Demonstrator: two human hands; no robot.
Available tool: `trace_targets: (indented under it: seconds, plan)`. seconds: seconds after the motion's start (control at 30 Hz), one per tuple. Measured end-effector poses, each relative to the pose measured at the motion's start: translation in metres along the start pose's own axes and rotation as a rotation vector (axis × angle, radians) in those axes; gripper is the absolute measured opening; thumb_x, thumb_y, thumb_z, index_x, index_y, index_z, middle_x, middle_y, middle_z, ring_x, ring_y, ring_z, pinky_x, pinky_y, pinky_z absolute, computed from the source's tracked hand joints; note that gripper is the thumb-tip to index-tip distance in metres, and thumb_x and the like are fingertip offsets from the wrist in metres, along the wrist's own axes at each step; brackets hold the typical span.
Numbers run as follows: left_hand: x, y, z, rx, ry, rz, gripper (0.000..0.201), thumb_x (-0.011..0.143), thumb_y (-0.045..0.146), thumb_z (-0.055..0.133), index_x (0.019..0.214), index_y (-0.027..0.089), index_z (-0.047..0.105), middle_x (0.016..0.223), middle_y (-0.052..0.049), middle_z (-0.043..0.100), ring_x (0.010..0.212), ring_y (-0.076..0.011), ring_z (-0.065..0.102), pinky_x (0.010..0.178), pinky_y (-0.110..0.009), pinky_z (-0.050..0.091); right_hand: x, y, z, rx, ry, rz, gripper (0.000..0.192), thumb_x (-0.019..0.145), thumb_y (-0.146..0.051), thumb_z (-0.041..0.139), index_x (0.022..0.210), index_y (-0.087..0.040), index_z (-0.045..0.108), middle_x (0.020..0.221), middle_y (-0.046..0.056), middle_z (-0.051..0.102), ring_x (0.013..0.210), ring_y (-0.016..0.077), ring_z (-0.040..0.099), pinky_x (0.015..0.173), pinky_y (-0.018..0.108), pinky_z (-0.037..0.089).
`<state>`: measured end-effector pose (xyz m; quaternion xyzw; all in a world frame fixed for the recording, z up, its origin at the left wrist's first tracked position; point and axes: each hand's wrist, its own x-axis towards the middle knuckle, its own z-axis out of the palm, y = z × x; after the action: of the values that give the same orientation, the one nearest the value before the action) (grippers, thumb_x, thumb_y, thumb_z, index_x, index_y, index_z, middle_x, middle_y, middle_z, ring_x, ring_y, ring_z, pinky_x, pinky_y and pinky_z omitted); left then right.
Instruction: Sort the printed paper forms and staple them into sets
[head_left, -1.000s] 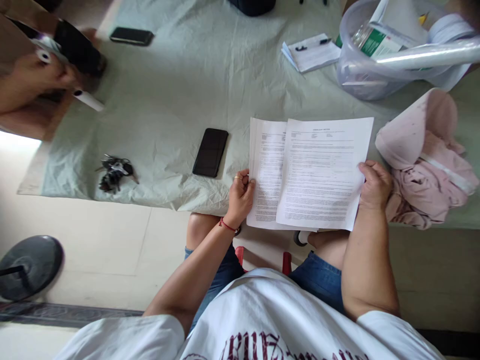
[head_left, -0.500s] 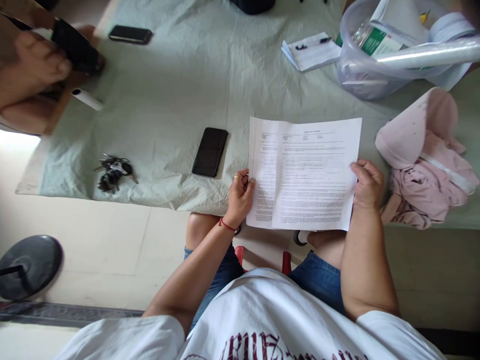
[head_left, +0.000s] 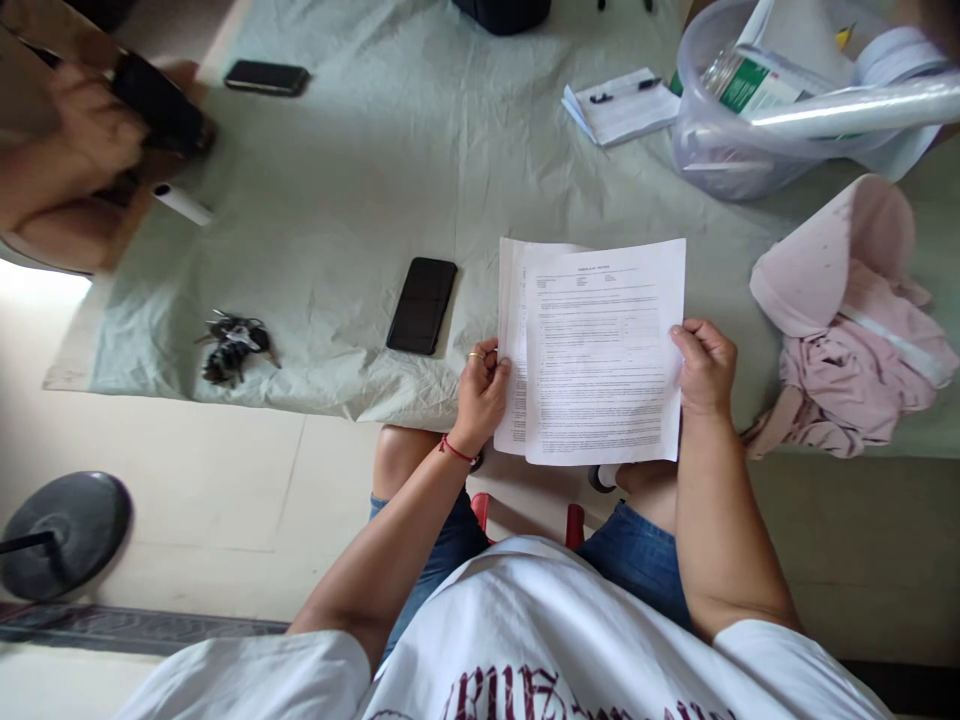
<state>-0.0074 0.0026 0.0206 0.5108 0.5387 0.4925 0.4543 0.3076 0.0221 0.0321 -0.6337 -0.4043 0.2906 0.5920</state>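
Observation:
Printed paper sheets (head_left: 604, 360) are held up between my hands, over the table's front edge and my lap. The top sheet lies over others, whose left margin shows beside it. My left hand (head_left: 481, 395) pinches the left edge of the sheets, thumb in front and fingers curled behind. On the right, my right hand (head_left: 705, 365) grips the top sheet's right edge between thumb and fingers. A black phone (head_left: 421, 305) lies on the green tablecloth (head_left: 337, 200), just left of my left hand.
A bunch of keys (head_left: 236, 347) and a white roll (head_left: 182, 204) lie to the left, near another person's hand (head_left: 97, 125). Farther back are a second phone (head_left: 266, 78) and a notepad (head_left: 626, 108) with pens. A plastic tub (head_left: 720, 160) and pink cloth (head_left: 862, 350) occupy the right.
My right hand has moved left with the top sheet, so it now covers more of the sheets beneath. My left hand keeps its place.

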Motion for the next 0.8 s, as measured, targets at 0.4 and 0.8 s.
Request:
trace_targets:
  seconds: [0.4,0.8]
  plan:
    - [-0.002,0.002,-0.001,0.067,0.051,-0.009,0.047,0.104,0.067,0.064,0.121,0.023,0.066,0.088,-0.002,0.069,0.08,-0.0187,0.064,0.075,-0.034,0.054,-0.015,-0.008,0.023,-0.222,0.045,-0.152,0.025,0.084,-0.047,0.066,0.078,-0.023,0.066,0.061,-0.005,0.051,0.061,0.0147,0.045,0.062,0.032,0.038]
    - [-0.001,-0.001,0.003,-0.109,-0.041,-0.037,0.055,0.094,0.062,0.081,0.127,0.023,0.061,0.111,-0.01,0.08,0.102,-0.0241,0.078,0.088,-0.038,0.062,-0.022,-0.004,0.032,-0.334,0.013,-0.165,0.024,0.09,-0.049,0.064,0.095,-0.026,0.068,0.086,0.003,0.072,0.078,0.0234,0.064,0.081,0.041,0.056]
